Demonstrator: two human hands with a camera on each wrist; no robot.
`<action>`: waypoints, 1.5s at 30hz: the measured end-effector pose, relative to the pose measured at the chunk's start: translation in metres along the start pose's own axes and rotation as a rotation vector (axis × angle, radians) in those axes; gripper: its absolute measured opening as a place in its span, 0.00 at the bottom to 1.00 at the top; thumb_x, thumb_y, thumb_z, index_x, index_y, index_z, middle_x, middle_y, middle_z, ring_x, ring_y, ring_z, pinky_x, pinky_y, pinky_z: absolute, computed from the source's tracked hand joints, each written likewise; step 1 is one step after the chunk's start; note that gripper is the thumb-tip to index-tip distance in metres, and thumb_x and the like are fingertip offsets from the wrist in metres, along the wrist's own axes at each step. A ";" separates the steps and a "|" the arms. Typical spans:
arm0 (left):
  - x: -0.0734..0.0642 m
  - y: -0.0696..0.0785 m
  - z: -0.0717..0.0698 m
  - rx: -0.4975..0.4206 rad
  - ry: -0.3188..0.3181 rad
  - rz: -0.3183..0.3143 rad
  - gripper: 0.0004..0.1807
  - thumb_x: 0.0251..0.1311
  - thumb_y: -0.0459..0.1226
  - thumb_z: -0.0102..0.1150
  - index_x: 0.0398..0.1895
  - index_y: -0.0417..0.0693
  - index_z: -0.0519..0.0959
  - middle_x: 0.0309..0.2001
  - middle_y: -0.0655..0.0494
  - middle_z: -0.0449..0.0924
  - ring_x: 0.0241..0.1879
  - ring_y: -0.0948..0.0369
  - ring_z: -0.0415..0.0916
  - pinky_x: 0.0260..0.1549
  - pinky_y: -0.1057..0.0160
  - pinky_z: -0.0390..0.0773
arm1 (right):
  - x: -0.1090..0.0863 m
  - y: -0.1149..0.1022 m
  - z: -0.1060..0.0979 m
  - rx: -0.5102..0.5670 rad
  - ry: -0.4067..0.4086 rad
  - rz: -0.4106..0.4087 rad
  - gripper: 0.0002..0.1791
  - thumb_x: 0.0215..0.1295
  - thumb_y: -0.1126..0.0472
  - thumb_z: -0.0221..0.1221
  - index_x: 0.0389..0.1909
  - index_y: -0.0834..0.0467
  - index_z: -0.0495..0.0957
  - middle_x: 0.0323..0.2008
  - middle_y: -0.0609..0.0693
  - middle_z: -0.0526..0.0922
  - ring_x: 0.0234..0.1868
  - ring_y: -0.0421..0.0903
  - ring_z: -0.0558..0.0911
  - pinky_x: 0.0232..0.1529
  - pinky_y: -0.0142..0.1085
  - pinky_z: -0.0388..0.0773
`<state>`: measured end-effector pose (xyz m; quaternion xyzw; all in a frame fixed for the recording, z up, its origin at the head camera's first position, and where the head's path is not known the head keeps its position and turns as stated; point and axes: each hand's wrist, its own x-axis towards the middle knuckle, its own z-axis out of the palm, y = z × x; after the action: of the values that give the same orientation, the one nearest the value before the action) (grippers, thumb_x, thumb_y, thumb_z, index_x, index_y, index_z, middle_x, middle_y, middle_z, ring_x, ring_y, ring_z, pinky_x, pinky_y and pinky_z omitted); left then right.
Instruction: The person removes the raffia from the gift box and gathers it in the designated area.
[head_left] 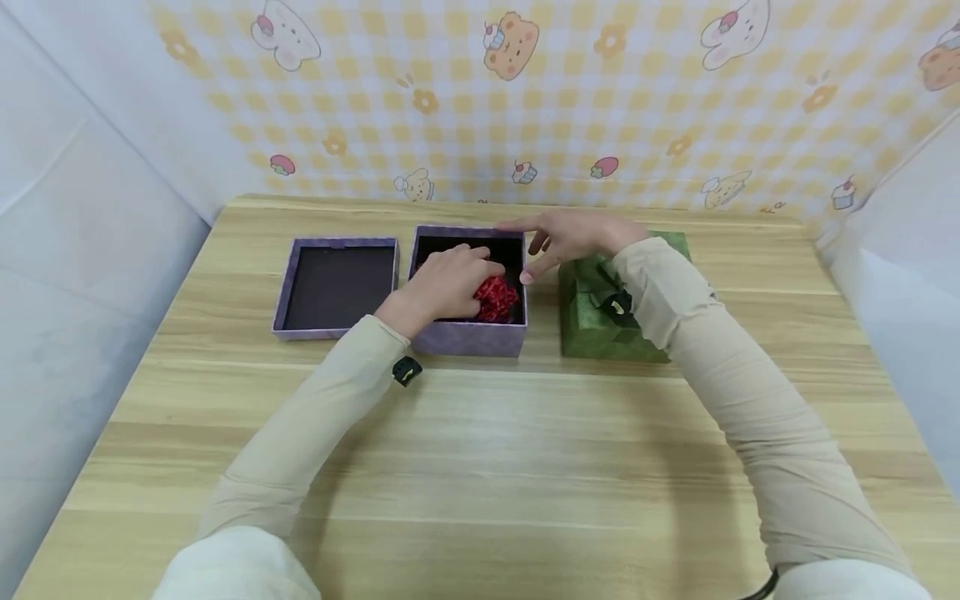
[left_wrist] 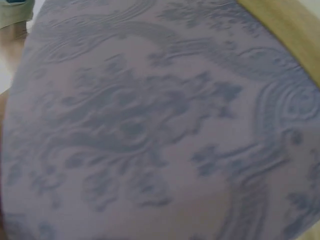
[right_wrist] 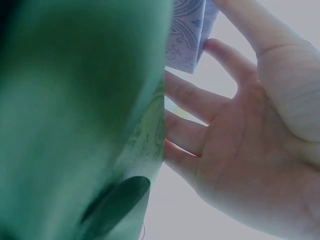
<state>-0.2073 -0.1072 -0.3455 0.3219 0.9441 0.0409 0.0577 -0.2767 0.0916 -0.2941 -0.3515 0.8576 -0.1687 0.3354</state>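
Note:
A purple patterned box (head_left: 468, 340) stands uncovered, its inside dark. My left hand (head_left: 448, 285) reaches into it over the front left, fingers bent round red shredded paper (head_left: 497, 298); some of its fingertips are hidden in the box. My right hand (head_left: 573, 236) spans the box's back right corner, the index finger along the back rim and the thumb at the right rim. In the right wrist view, that hand's fingers (right_wrist: 232, 62) are spread, one fingertip at the purple box's edge (right_wrist: 186, 37). The left wrist view is mostly filled by the box's patterned side (left_wrist: 150, 120).
Left of the box lies a shallow purple lid (head_left: 341, 333), dark inside facing up. A green box (head_left: 611, 342) with a green bow stands to the right, under my right wrist. A checked cloth (head_left: 465, 108) hangs behind the wooden table (head_left: 495, 467).

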 end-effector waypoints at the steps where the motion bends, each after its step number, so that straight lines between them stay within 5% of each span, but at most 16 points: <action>1: -0.001 0.000 -0.002 0.004 0.004 0.003 0.27 0.49 0.32 0.60 0.57 0.51 0.76 0.45 0.51 0.74 0.39 0.52 0.72 0.26 0.55 0.76 | 0.000 0.000 0.000 -0.002 0.001 0.003 0.48 0.57 0.48 0.64 0.73 0.45 0.47 0.66 0.57 0.61 0.60 0.56 0.69 0.54 0.47 0.68; 14: -0.008 0.004 -0.018 0.044 0.033 0.028 0.26 0.47 0.30 0.58 0.54 0.50 0.78 0.40 0.53 0.73 0.37 0.51 0.72 0.23 0.56 0.75 | 0.001 0.001 0.001 0.014 -0.003 0.011 0.48 0.56 0.49 0.65 0.73 0.44 0.47 0.66 0.57 0.61 0.60 0.57 0.68 0.55 0.48 0.67; 30: -0.019 0.014 -0.044 0.061 0.072 0.049 0.27 0.48 0.32 0.58 0.56 0.52 0.76 0.49 0.50 0.73 0.44 0.50 0.70 0.29 0.51 0.76 | 0.001 0.003 0.002 0.003 0.015 -0.039 0.47 0.57 0.52 0.65 0.73 0.48 0.49 0.66 0.58 0.61 0.59 0.58 0.69 0.56 0.48 0.67; 45: -0.050 0.024 -0.058 0.018 0.119 0.079 0.26 0.45 0.34 0.59 0.53 0.49 0.77 0.40 0.53 0.74 0.38 0.54 0.72 0.28 0.56 0.74 | 0.000 0.002 0.002 0.003 0.012 -0.030 0.47 0.57 0.50 0.64 0.73 0.47 0.48 0.67 0.58 0.59 0.59 0.58 0.70 0.56 0.47 0.67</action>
<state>-0.1613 -0.1208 -0.2811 0.3566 0.9327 0.0539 -0.0032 -0.2765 0.0932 -0.2965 -0.3627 0.8540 -0.1771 0.3284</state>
